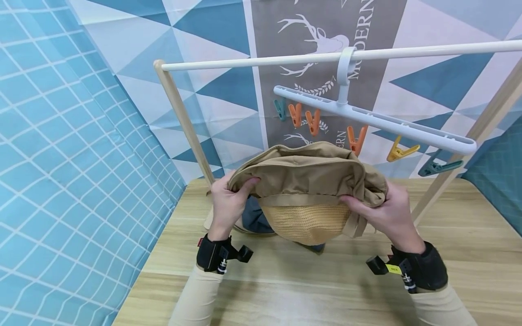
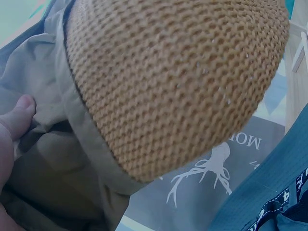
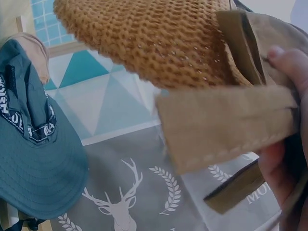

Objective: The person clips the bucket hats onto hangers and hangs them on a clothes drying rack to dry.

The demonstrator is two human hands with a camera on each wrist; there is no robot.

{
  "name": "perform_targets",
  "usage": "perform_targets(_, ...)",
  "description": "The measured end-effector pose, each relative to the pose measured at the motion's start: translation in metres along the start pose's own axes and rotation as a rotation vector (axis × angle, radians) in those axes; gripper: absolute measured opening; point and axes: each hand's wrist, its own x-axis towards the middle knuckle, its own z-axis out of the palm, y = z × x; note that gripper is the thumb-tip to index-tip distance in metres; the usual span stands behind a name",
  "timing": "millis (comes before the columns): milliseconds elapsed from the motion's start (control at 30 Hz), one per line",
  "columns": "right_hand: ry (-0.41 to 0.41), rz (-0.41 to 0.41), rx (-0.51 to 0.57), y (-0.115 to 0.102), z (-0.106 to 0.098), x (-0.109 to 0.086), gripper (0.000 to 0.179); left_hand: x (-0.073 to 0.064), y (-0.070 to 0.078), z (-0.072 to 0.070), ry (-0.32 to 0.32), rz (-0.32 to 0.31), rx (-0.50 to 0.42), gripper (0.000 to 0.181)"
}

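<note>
The hat (image 1: pixel 302 181) is tan, its crown (image 1: pixel 307 224) honey-brown; the cap (image 3: pixel 48 163) dark teal, white-lettered; white-gridded turquoise cloth (image 1: pixel 61 167) borders the left edge of the surface (image 1: pixel 302 290).

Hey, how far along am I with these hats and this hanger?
Looks done: the hanger hangs from the rod, with clips along it. In hand: your left hand and right hand grip the tan hat by its brim. Apparently left: no hat visibly hangs from the clips, so this one probably needs clipping, perhaps also the blue cap beyond it.
</note>
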Motion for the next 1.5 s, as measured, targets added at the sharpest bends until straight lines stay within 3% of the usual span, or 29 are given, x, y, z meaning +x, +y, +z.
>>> perform_targets(300,0.068,0.010,-0.025,0.001,-0.006,0.003,0.050,0.000,0.001,-0.003,-0.064,-0.041,0.020,0.020)
perform_targets(433,0.112,0.010,-0.021,0.001,-0.011,0.001,0.045,0.000,0.002,-0.011,-0.180,-0.089,-0.022,0.021)
perform_targets(533,0.141,0.017,-0.036,0.002,-0.016,0.000,0.043,0.000,0.001,-0.020,-0.273,-0.114,-0.051,0.053)
perform_targets(667,0.146,0.030,-0.050,0.001,-0.023,0.000,0.048,0.001,0.000,-0.029,-0.316,-0.108,-0.037,0.092)
perform_targets(800,0.127,0.030,-0.053,0.000,-0.026,0.001,0.051,0.002,-0.001,-0.031,-0.329,-0.101,-0.018,0.101)
perform_targets(900,0.119,0.005,-0.060,0.000,-0.026,0.001,0.048,0.004,-0.003,-0.031,-0.356,-0.136,-0.005,0.104)
perform_targets(1000,0.121,-0.028,-0.056,0.002,-0.026,0.001,0.059,0.005,-0.006,-0.031,-0.409,-0.234,-0.015,0.109)
perform_targets(1233,0.134,-0.054,-0.051,0.002,-0.024,0.002,0.081,0.008,-0.020,-0.036,-0.499,-0.591,-0.134,0.115)
perform_targets(1500,0.120,-0.083,-0.041,-0.003,-0.023,0.005,0.091,0.007,-0.042,-0.037,-0.627,-0.784,-0.326,0.116)
